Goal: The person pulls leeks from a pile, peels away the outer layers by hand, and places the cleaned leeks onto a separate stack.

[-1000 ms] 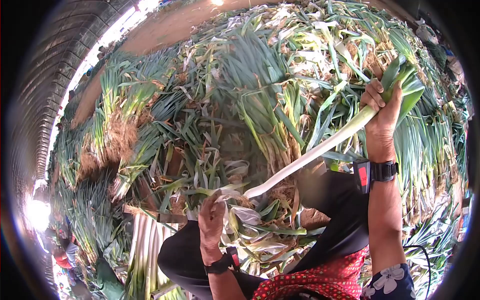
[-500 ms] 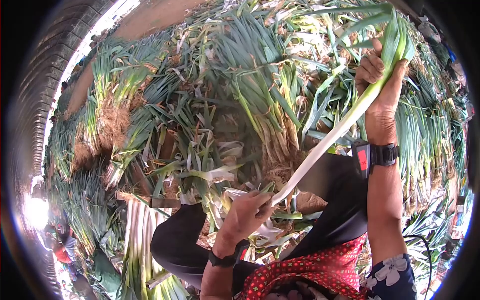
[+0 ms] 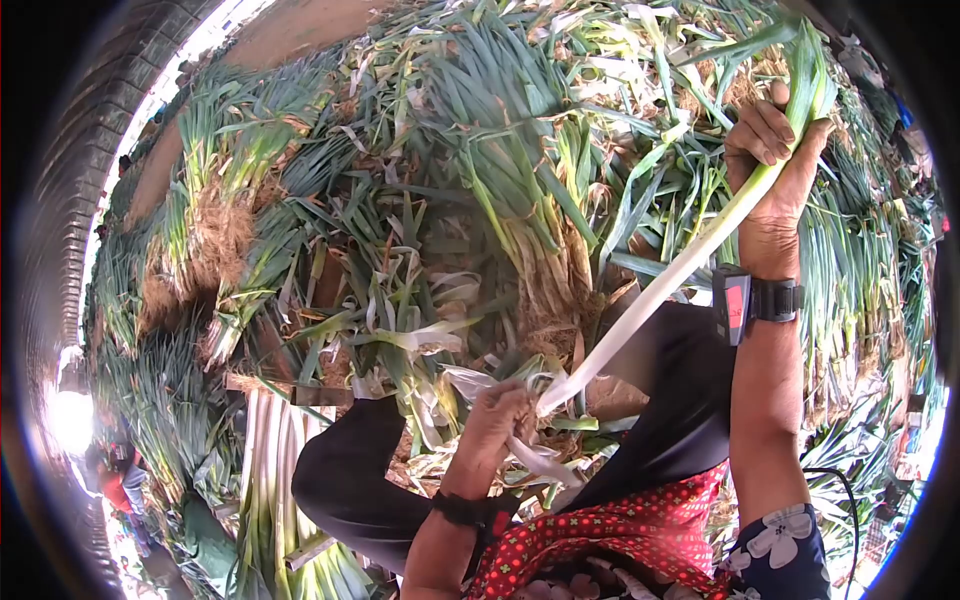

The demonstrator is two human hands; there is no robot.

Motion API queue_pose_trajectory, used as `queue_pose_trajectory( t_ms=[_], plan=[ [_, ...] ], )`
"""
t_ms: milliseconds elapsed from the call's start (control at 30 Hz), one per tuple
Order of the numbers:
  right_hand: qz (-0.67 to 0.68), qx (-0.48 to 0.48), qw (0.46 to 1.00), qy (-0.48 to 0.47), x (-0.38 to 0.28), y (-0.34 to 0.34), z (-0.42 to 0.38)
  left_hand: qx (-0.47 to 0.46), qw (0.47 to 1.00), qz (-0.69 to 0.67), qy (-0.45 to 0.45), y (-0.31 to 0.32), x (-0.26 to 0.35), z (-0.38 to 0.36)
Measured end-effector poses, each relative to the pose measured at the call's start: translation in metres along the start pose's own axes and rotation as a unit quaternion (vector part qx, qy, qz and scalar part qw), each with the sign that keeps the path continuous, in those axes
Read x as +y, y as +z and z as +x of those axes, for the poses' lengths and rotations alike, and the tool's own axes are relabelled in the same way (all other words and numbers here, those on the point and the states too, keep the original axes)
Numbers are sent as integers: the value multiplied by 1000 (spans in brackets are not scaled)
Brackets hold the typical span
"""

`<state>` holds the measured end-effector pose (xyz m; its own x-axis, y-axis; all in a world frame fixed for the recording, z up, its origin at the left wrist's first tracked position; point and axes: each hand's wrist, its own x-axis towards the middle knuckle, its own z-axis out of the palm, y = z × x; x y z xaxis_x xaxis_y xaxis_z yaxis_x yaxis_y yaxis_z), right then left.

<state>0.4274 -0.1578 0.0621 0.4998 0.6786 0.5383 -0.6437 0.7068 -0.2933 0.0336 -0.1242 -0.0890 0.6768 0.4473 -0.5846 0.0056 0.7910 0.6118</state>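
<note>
A long leek slants across the view, its green top at upper right and its white root end low in the middle. My right hand is closed around the leek's upper stem, where white turns to green. At the root end, my left hand is closed in a pinch. A pale strip of leek skin trails from the left fingers to the lower right. Both wrists wear dark bands. The left fingertips are partly hidden, so their contact with the white end is hard to make out.
A bunch of rooted leeks lies in front of me amid torn leaves. Cleaned white leeks lie at lower left, beside my bent knee. More leek heaps line the right. Another rooted bunch is at left.
My left hand has shifted slightly down and closed further, and a pale skin strip now hangs from it. The leek and my right hand have moved slightly right and down.
</note>
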Motion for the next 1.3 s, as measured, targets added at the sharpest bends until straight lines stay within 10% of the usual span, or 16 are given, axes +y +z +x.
queue_pose_trajectory(
  t_ms=[100, 167, 200, 300, 367, 433, 533, 667, 733, 767, 833, 967, 1033, 1133, 1233, 1300],
  plan=[
    [13, -1, 1000, -11, -3, -4, 1, 90, 987, 125, 32, -52, -21, 22],
    [-26, 38, 999, -19, -5, -8, -1, 165, 614, 769, 61, -68, -13, 20],
    [-30, 37, 999, -22, -4, -13, -1, 202, 570, 796, 0, -64, -8, 19],
    [-58, 92, 994, -26, 5, -13, -2, 57, 793, 591, 139, -46, 18, 12],
    [-69, 122, 990, -24, 13, -13, 0, -88, 822, 475, 302, -21, 23, 13],
    [-51, 157, 986, -14, 24, -10, -1, -151, 959, 151, 187, 31, 33, -4],
    [-69, 201, 977, -20, 35, -1, -3, -56, 793, 408, 449, 38, 45, 4],
    [-55, 302, 951, -43, 39, -6, -4, -40, 832, 296, 467, 40, 45, -13],
    [-57, 335, 939, -42, 42, -12, -4, -110, 905, 113, 396, 19, 47, -22],
    [-54, 343, 937, -41, 43, -17, -5, 183, 834, 183, 488, 17, 63, -23],
    [-33, 373, 926, -52, 41, -25, -8, 40, 823, -257, 504, 31, 103, -40],
    [33, 415, 904, -97, 59, -23, -10, 267, 823, 260, 430, -45, 91, 8],
    [-43, 256, 965, 23, 83, -23, -21, -139, 903, 121, 388, -20, 78, 25],
    [-93, 325, 890, 306, 122, 39, -35, -17, 900, 219, 377, 65, 85, 28],
    [-232, 52, 809, 537, 140, 68, -61, 6, 876, 84, 474, 78, 123, 39],
    [-331, -87, 828, 443, 145, 97, -68, 13, 885, -63, 460, 67, 150, 36]
  ],
)
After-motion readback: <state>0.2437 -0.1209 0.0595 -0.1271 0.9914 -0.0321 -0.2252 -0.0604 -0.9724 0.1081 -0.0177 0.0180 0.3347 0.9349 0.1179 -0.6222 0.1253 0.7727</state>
